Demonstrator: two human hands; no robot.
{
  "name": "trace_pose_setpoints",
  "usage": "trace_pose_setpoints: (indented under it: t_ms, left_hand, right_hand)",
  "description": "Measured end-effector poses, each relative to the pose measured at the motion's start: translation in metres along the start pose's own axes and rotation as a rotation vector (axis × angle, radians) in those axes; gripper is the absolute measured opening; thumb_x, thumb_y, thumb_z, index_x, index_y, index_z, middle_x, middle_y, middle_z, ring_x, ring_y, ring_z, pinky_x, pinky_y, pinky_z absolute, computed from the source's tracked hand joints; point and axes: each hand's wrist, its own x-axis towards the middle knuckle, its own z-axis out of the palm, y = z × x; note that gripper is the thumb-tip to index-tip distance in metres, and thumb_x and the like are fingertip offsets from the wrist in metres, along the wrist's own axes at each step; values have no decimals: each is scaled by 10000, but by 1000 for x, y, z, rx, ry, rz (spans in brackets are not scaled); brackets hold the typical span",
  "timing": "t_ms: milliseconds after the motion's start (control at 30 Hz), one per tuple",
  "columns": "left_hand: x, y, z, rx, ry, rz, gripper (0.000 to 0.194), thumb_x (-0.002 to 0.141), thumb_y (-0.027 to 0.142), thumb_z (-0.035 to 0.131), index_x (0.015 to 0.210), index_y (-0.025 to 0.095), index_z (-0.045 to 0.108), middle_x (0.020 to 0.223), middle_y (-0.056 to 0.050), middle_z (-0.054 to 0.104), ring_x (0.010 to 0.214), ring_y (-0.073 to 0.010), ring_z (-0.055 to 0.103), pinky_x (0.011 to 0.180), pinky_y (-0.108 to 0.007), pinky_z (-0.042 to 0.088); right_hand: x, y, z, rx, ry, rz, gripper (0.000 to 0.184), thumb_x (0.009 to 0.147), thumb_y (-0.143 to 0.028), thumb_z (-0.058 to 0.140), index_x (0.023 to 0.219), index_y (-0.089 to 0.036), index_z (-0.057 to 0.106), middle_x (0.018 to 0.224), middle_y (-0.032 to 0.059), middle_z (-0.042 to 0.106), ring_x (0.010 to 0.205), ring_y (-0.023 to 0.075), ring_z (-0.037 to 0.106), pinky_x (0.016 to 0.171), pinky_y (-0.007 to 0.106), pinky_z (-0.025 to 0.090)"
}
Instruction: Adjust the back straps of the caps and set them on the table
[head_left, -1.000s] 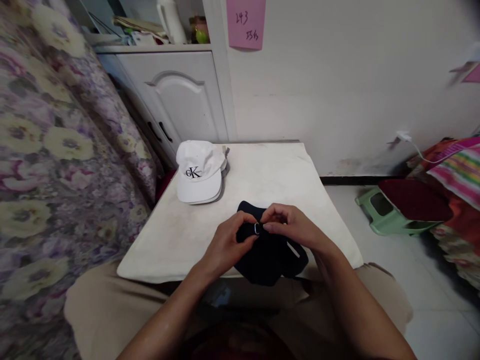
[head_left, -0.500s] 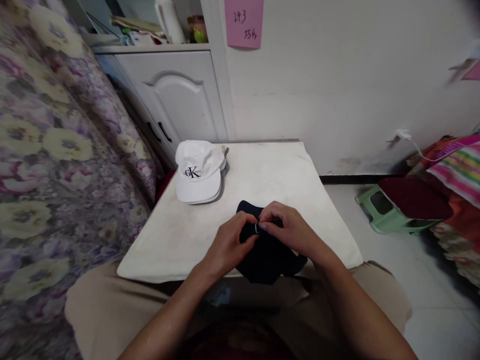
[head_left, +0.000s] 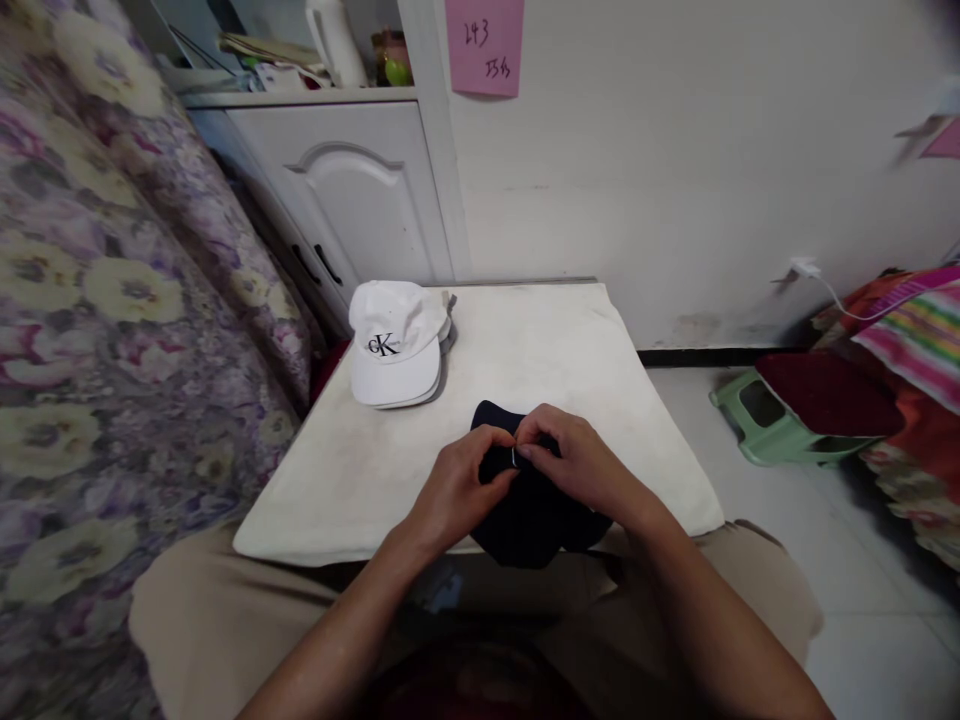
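Observation:
A dark, nearly black cap (head_left: 525,525) lies over the near edge of the small table, its far end pointing away from me. My left hand (head_left: 461,480) pinches its strap from the left, thumb and fingertips close to a small shiny metal buckle (head_left: 514,457). From the right, my right hand (head_left: 574,455) pinches the same spot, its fingertips meeting those of the left. The fingers partly cover the strap. Farther off at the left, a stack of white caps (head_left: 396,345) bears dark letters on the front; a grey edge shows beneath.
The table (head_left: 525,340) has a cream cover and stands against the wall. Floral curtain (head_left: 112,300) hangs along the left, by a white cabinet (head_left: 352,190). A green stool (head_left: 780,415) with a dark red top stands on the floor at right, near a plugged-in white cable (head_left: 832,300).
Almost nothing differs. Both hands stay pinched at the buckle on the dark cap, with only a tiny shift of the fingers; the view has moved very slightly.

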Motion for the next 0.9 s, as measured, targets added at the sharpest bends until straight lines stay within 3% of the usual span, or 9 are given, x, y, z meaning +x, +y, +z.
trace_pose_setpoints:
  t_ms: [267, 467, 600, 900]
  left_hand:
    - [-1, 2, -1, -88, -32, 17, 222, 799, 128, 641, 990, 234, 604, 961, 4, 683, 868, -184, 634, 772, -307, 473]
    - [-1, 1, -8, -168, 4, -15, 199, 785, 131, 645, 960, 217, 603, 913, 7, 656, 854, -176, 609, 746, -281, 458]
    - [-2, 1, -13, -234, -9, -35, 191, 772, 118, 640, 939, 202, 604, 881, 9, 640, 829, -166, 593, 719, -266, 449]
    - [0, -5, -21, -237, -174, -30, 271, 774, 139, 641, 1029, 228, 619, 986, -15, 665, 933, -204, 613, 803, -315, 479]
  right_hand:
    - [2, 5, -2, 244, -87, 90, 40, 854, -203, 622, 883, -213, 597, 824, -12, 640, 745, 147, 583, 660, 274, 431]
    - [5, 17, -16, 421, -249, 120, 205, 926, -382, 588, 958, -192, 655, 877, 18, 643, 805, 154, 592, 710, 277, 465]
    - [5, 27, -17, 586, -415, 180, 202, 868, -350, 676, 980, -183, 674, 860, 4, 636, 755, 129, 580, 708, 261, 469]
    - [9, 34, -15, 632, -478, 189, 162, 811, -312, 707, 885, -173, 670, 785, -22, 593, 671, 105, 530, 643, 233, 447]
